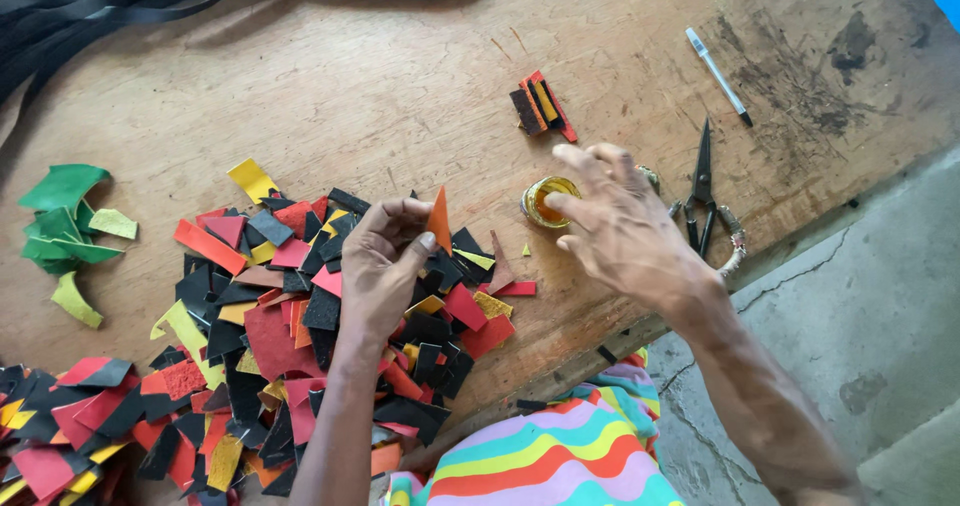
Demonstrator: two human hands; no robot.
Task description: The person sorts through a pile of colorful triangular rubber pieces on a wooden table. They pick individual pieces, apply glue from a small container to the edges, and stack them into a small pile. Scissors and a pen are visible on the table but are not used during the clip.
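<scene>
orange scrap [439, 219] in left hand [385, 266] (pinched)

Heap of cut red, black and yellow leather scraps [270, 346] on worn wooden board [400, 76], near edge – small round glass jar of amber glue [548, 201] just right of it; black-handled scissors [704, 191] further right, white pen [718, 76] behind them

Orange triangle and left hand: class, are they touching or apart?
Touching. The head view shows the left hand pinching the orange triangle between thumb and fingertips, raised above the scrap pile.
</scene>
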